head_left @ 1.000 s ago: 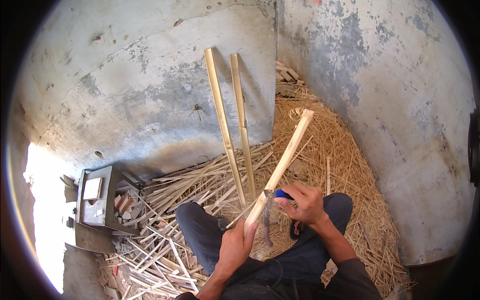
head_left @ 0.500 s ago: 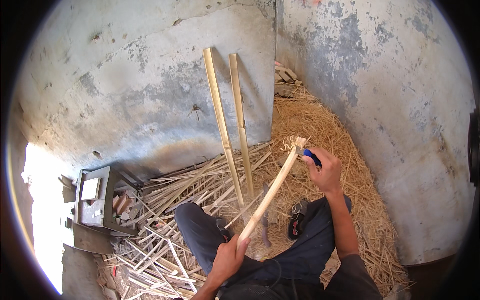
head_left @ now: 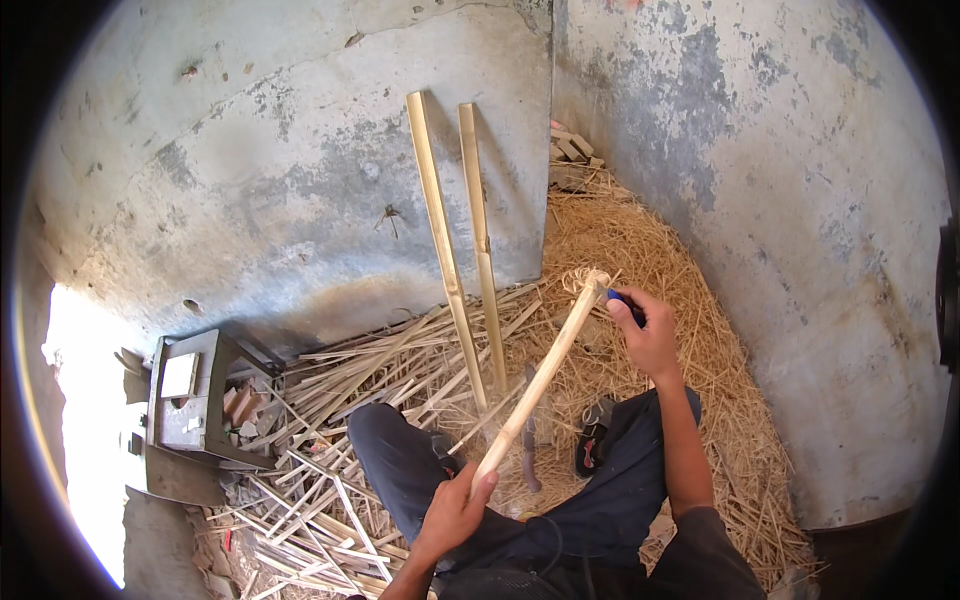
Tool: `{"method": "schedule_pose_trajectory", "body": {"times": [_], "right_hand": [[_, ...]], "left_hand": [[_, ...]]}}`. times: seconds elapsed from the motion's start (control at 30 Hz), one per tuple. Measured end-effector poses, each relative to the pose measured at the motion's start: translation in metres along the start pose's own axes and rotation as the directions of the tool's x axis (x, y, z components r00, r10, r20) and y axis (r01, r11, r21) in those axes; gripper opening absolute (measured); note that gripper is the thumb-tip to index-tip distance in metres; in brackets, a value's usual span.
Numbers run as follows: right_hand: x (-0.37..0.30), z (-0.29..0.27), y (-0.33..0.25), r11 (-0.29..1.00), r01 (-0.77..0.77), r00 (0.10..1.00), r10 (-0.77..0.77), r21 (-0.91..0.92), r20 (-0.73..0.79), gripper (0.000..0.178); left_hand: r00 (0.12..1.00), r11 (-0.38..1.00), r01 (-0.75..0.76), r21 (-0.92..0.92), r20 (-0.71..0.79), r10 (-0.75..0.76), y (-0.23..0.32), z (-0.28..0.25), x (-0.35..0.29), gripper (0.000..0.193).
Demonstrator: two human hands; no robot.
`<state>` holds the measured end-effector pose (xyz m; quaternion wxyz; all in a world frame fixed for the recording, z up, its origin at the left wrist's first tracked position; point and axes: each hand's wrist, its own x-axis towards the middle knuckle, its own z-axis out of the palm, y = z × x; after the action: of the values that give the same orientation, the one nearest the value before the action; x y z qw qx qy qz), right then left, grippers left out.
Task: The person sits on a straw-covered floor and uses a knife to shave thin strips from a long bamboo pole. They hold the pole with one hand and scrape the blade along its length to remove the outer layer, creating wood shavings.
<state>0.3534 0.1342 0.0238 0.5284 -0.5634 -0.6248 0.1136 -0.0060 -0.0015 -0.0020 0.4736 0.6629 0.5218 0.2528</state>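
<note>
A pale split bamboo strip (head_left: 545, 378) slants away from me between my knees. Near its lower end my left hand (head_left: 457, 513) is closed around it. At the far end my right hand (head_left: 652, 337) grips a blue-handled knife (head_left: 615, 297), its blade against the strip and mostly hidden by the fingers. Thin curled shavings (head_left: 578, 280) cling to that tip. Below the strip, a dark tool with a brownish handle (head_left: 531, 465) lies on the floor between my legs.
Two long bamboo strips (head_left: 436, 205) lean on the peeling wall (head_left: 300, 180). Loose strips (head_left: 370, 375) litter the floor at left, beside a worn wooden cabinet (head_left: 200, 400). Straw-like shavings (head_left: 690, 310) heap up at right, with bricks (head_left: 573, 148) in the far corner.
My right hand has shifted slightly, and less of the knife's blue handle shows. The curls at the strip's tip have changed shape. My left hand keeps its hold.
</note>
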Motion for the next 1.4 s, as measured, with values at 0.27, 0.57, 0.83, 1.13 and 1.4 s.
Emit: {"method": "schedule_pose_trajectory", "body": {"times": [0.27,0.57,0.83,1.13,1.4], "right_hand": [[-0.008,-0.003,0.015,0.716,-0.392,0.92,0.289,0.578,0.266,0.039],[-0.049,0.013,-0.035,0.993,0.113,0.979,-0.118,0.04,0.168,0.037],[-0.083,0.035,-0.058,0.939,0.338,0.908,-0.306,-0.07,0.286,0.032],[-0.084,0.037,-0.068,0.924,0.354,0.914,-0.309,-0.145,0.263,0.031],[-0.071,0.034,-0.064,0.919,0.332,0.933,-0.287,-0.212,0.218,0.03]], "left_hand": [[0.999,0.999,-0.025,-0.029,0.045,0.026,0.006,0.004,0.02,0.036],[0.998,0.991,-0.041,-0.126,0.05,0.047,0.009,0.009,0.036,0.048],[0.996,0.994,-0.082,-0.067,-0.02,0.081,0.025,0.013,0.042,0.044],[0.993,0.997,-0.072,0.039,-0.095,0.076,0.034,0.016,0.037,0.038],[0.995,0.991,-0.027,0.133,-0.089,0.039,0.03,0.012,0.033,0.038]]}}
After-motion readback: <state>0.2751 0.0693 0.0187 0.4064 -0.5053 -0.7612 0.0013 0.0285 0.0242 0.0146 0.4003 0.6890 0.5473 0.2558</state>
